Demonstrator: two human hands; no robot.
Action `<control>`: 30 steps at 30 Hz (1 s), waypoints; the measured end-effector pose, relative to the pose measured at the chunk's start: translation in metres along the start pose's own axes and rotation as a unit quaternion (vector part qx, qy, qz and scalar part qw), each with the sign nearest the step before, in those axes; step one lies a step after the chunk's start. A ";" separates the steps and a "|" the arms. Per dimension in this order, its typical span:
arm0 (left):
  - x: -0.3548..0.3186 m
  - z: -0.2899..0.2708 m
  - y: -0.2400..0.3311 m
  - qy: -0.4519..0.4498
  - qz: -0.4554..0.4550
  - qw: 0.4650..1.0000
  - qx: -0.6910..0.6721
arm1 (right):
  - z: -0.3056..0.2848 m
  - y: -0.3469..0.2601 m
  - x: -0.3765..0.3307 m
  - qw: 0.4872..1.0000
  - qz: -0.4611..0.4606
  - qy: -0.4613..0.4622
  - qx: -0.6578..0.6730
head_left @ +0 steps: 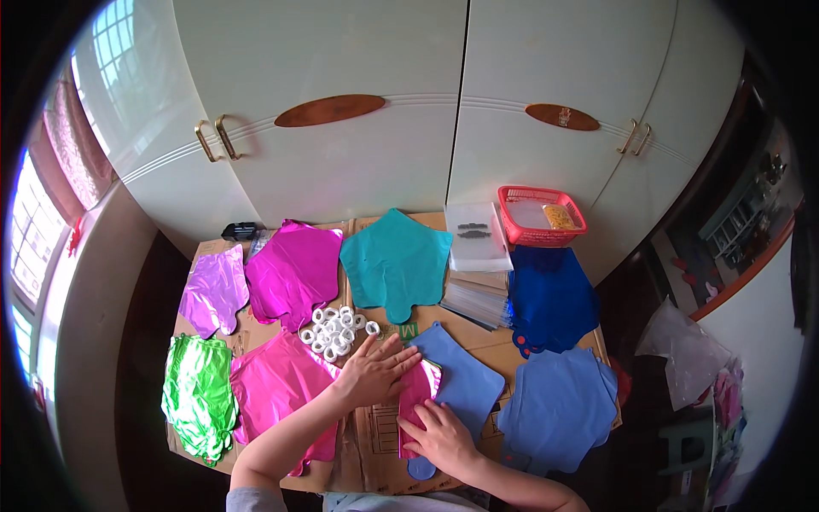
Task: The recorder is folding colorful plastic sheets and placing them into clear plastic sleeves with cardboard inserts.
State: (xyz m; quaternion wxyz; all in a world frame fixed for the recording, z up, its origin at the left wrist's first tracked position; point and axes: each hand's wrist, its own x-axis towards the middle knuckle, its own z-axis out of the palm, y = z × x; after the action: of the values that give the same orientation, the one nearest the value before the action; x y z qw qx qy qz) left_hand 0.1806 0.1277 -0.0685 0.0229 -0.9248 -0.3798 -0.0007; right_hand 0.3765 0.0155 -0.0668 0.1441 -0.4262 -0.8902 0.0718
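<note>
On the cardboard right in front of me lies a narrow folded strip of shiny pink foil point(424, 386), which looks like a flat foil balloon. It rests over part of a star-shaped, periwinkle-blue foil balloon point(467, 381), whose round tab shows below the strip. My left hand point(375, 373) lies flat, fingers stretched to the right, with its fingertips at the strip's upper part. Lower down, my right hand point(441, 437) rests on the strip with its fingers spread. A heap of small white rings point(331, 333) sits just beyond my left hand.
Flat foil balloons surround the work area: pink point(277, 392), green point(200, 397), lilac point(213, 290), magenta point(299, 264), teal point(397, 260), dark blue point(553, 299) and light blue point(559, 410). Clear sleeves point(473, 303) and a red basket point(512, 224) stand at the back right, before white cabinets point(341, 171).
</note>
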 end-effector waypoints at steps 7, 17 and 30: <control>0.005 0.002 -0.003 0.008 0.003 1.000 0.025 | -0.007 0.000 -0.007 0.998 -0.055 -0.028 -0.015; -0.018 -0.008 0.022 0.034 0.068 0.996 0.039 | -0.003 0.004 -0.018 0.996 -0.081 -0.029 0.016; -0.038 -0.030 0.031 -0.027 0.007 0.998 -0.061 | -0.006 0.018 -0.019 0.990 -0.103 -0.087 0.035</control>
State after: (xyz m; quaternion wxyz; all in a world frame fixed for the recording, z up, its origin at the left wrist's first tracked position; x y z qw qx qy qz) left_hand 0.1756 0.0774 -0.0406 -0.0436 -0.9266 -0.3734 0.0012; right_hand 0.4031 0.0119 -0.0694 0.0874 -0.3193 -0.9354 0.1241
